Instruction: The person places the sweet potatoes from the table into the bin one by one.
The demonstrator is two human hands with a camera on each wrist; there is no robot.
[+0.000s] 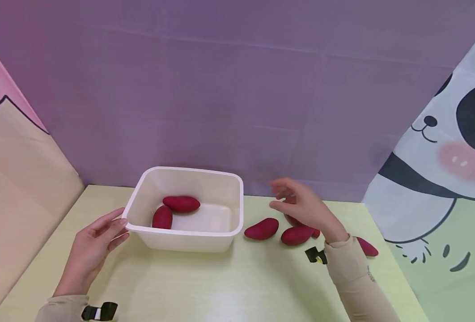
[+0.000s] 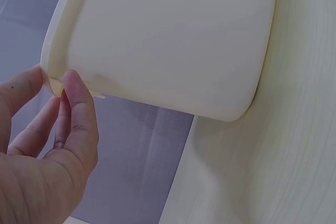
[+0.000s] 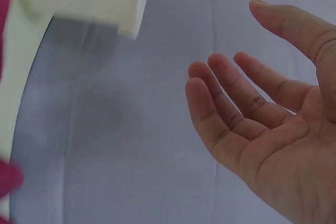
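Note:
A white plastic bin (image 1: 189,241) stands on the table with two red-skinned sweet potatoes inside, one lying across (image 1: 182,204) and one nearer the left front (image 1: 163,218). My left hand (image 1: 94,248) pinches the bin's rim at its left front corner; the left wrist view shows thumb and fingers on that rim (image 2: 55,51). Over the loose sweet potatoes right of the bin hovers my right hand (image 1: 302,203), fingers loosely bent and holding nothing. Beneath or near it lie a sweet potato (image 1: 262,229) closest to the bin, another (image 1: 296,235), and others partly hidden by the hand.
Farther right, another sweet potato (image 1: 367,247) is partly covered by my right sleeve (image 1: 348,264). A purple cloth wall (image 1: 237,98) rises behind the pale wooden table (image 1: 205,286). Printed cloths hang at both sides, with a panda (image 1: 455,147) on the right one.

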